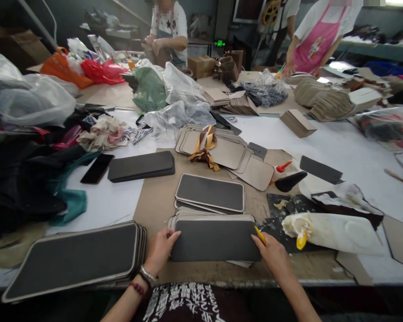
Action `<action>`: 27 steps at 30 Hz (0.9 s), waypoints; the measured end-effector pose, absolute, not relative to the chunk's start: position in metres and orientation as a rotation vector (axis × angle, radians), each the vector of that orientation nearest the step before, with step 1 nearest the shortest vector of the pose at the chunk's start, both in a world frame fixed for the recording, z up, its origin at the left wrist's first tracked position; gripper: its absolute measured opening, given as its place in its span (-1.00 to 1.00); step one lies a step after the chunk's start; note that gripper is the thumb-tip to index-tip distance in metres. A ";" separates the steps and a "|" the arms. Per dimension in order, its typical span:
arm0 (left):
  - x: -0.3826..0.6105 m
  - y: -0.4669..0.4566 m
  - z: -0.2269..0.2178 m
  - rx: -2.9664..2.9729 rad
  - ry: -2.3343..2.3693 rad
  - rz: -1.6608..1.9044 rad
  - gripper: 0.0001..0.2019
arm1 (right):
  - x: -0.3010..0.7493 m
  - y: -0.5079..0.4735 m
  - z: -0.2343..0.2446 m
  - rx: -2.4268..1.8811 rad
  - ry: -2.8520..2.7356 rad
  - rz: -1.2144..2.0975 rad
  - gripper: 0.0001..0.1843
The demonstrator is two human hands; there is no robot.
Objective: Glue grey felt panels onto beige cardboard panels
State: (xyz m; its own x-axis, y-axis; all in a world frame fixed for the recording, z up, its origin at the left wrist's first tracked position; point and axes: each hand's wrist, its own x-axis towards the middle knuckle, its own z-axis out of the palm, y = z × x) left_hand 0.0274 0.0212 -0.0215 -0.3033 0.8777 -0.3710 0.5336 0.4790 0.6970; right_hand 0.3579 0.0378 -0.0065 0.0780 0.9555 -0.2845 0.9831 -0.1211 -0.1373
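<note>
A dark grey rectangular panel lies on a stack of tan boards at the table's near edge. My left hand grips its left end, fingers curled on the edge. My right hand presses against its right end and pinches a small yellow tool. Just behind lies a grey panel with a tan border. A big stack of bordered grey panels sits to the left.
A glue-smeared white container and black tray sit to the right. Tan boards with a gold ribbon, a black pad, a phone, fabric and plastic bags crowd the table. Two people work at the far side.
</note>
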 end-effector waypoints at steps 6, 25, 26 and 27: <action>0.035 0.022 -0.020 1.208 2.049 0.501 -0.73 | 0.355 0.048 -0.011 2.120 1.954 -0.395 -0.74; 0.044 0.025 -0.008 1.465 2.200 0.051 -0.74 | 0.354 0.050 -0.015 2.152 1.907 -0.457 -0.73; 0.044 0.026 -0.008 1.482 2.197 0.019 -0.74 | 0.353 0.050 -0.013 2.164 1.894 -0.466 -0.73; 0.044 0.027 -0.008 1.498 2.191 -0.010 -0.74 | 0.352 0.051 -0.012 2.174 1.880 -0.474 -0.73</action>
State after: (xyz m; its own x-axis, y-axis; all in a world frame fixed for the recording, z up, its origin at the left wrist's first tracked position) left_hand 0.0442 0.0265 -0.0078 -0.2834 0.8760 -0.3904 0.8794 0.3997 0.2586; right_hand 0.3520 0.0510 -0.0115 0.1255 0.9138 -0.3862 0.9877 -0.1517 -0.0378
